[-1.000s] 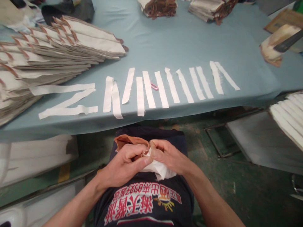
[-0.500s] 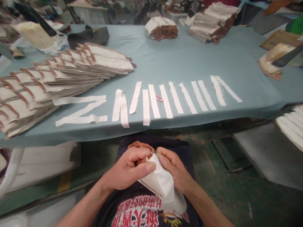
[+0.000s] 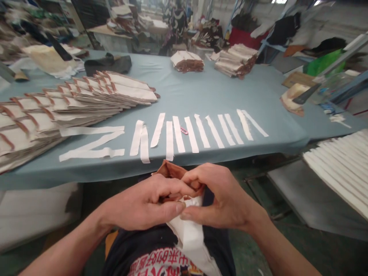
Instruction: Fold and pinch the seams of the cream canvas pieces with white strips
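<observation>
1. Two bare hands, the left hand (image 3: pixel 143 201) and the right hand (image 3: pixel 222 195), meet above the lap, on the near side of the desk (image 3: pixel 230 94), with the brown-and-white piece (image 3: pixel 191 230) between them.
2. The fingers of both are narrow: thumbs and forefingers pinch the piece close together, near where brown meets white. What lies under the curled fingers is hidden.
3. To work this spot well, I would judge, the pinch should be firm but not hard, thumbs side by side, so the edge lies flat and does not pucker.
4. The white end hangs toward the shirt (image 3: pixel 166 262); it could twist or catch there, so it is best left to fall straight.
5. Just beyond, a row of white strips (image 3: pixel 191 134) lies along the desk's near side, a pink clip (image 3: pixel 184 131) among them. A forward sweep could scatter them.
6. At left a fanned pile (image 3: pixel 83 100) takes up much of the desk; two smaller stacks (image 3: pixel 186 61) sit at the far side.
</observation>
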{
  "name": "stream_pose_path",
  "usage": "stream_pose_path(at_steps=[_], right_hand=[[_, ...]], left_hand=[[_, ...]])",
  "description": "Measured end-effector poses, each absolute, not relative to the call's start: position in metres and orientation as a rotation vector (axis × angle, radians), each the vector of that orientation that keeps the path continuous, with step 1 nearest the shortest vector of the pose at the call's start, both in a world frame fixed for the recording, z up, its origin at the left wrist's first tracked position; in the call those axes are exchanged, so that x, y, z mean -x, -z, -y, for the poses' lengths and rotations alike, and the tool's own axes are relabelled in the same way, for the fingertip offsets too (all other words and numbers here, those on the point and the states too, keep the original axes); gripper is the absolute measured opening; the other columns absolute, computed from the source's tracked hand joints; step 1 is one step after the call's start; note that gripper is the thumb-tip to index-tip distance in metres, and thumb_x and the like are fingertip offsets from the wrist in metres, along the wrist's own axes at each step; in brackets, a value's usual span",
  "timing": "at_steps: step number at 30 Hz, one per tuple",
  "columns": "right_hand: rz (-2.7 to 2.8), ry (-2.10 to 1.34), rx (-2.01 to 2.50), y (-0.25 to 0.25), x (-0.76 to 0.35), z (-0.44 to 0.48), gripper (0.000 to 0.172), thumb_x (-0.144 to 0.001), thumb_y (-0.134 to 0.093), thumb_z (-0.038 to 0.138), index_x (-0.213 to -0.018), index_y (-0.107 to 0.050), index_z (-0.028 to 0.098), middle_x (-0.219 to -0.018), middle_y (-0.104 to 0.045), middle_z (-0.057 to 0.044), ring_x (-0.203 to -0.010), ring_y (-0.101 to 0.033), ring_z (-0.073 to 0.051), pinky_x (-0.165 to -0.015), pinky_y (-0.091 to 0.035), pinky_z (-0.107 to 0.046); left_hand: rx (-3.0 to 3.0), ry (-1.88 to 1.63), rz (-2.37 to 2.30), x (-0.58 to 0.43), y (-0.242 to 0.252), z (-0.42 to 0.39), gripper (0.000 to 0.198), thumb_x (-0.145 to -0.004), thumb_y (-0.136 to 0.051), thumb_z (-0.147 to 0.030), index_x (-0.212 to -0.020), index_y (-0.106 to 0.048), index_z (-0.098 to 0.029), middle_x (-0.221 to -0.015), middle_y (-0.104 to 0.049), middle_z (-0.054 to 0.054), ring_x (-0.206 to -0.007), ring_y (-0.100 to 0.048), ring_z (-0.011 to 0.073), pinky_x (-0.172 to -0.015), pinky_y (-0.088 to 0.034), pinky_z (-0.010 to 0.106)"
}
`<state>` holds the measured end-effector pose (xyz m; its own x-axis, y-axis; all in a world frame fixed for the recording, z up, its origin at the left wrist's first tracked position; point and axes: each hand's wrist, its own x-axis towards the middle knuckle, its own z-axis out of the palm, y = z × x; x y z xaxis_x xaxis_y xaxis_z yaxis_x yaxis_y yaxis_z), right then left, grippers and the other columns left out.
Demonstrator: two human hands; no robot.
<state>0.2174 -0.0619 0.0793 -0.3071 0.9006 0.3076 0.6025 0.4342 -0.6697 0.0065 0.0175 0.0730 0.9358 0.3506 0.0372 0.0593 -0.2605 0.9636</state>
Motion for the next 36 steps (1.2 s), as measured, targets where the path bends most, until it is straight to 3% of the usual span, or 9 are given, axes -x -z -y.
stream_pose_path(at_steps=[3, 7, 16, 24, 30, 36], right_hand=[[2.068, -0.687, 1.358, -0.074, -0.221, 0.063, 0.036, -0.079, -0.083, 0.048, -0.071, -0.061, 0.021, -0.06, -0.054, 0.008, -0.054, -0.046, -0.01, -0.054, -0.03, -0.025], [2.123, -0.742, 1.391, -0.07, -0.22, 0.068, 0.043, -0.081, -0.082, 0.047, -0.064, -0.054, 0.019, -0.058, -0.044, 0.009, -0.053, -0.036, -0.008, -0.054, -0.023, -0.026], [2.073, -0.981, 1.384, -0.071, -0.22, 0.065, 0.035, -0.086, -0.07, 0.033, -0.064, -0.046, 0.02, -0.06, -0.042, 0.008, -0.055, -0.036, -0.008, -0.054, -0.023, -0.025], [1.934, -1.267, 1.368, -0.066, -0.224, 0.061, 0.021, -0.086, -0.063, 0.035, -0.075, -0.062, 0.018, -0.066, -0.053, 0.004, -0.059, -0.047, -0.01, -0.056, -0.031, -0.025], [1.822, -1.362, 1.397, -0.069, -0.221, 0.054, 0.022, -0.082, -0.063, 0.037, -0.072, -0.059, 0.018, -0.063, -0.049, 0.005, -0.057, -0.041, -0.01, -0.053, -0.031, -0.024], [1.78, -1.447, 1.416, -0.069, -0.216, 0.053, 0.019, -0.081, -0.059, 0.033, -0.07, -0.054, 0.019, -0.064, -0.05, 0.004, -0.057, -0.041, -0.01, -0.05, -0.029, -0.024]], left_hand=[[-1.755, -0.203, -0.344, -0.004, -0.073, -0.015, 0.016, -0.091, -0.057, -0.022, -0.099, -0.069, -0.015, -0.076, -0.061, -0.001, -0.065, -0.05, 0.0122, -0.059, -0.039, 0.021], [-1.633, -0.153, -0.392, -0.002, -0.068, -0.013, 0.01, -0.087, -0.06, -0.021, -0.094, -0.063, -0.015, -0.07, -0.051, -0.004, -0.06, -0.04, 0.0099, -0.054, -0.032, 0.02], [-1.48, -0.13, -0.385, -0.002, -0.068, -0.017, 0.014, -0.092, -0.062, -0.024, -0.101, -0.056, -0.016, -0.071, -0.053, -0.005, -0.06, -0.039, 0.0091, -0.054, -0.03, 0.02], [-1.311, -0.248, -0.299, -0.005, -0.063, -0.016, 0.011, -0.101, -0.053, -0.019, -0.111, -0.051, -0.017, -0.088, -0.057, 0.0, -0.072, -0.049, 0.0102, -0.064, -0.04, 0.021], [-1.453, -0.264, -0.351, -0.009, -0.067, -0.016, 0.019, -0.091, -0.052, -0.005, -0.101, -0.048, -0.02, -0.087, -0.053, -0.004, -0.07, -0.048, 0.0087, -0.059, -0.038, 0.019], [-1.703, -0.312, -0.496, -0.009, -0.067, -0.015, 0.015, -0.086, -0.055, -0.009, -0.093, -0.049, -0.02, -0.088, -0.054, -0.004, -0.076, -0.052, 0.0111, -0.063, -0.042, 0.022]])
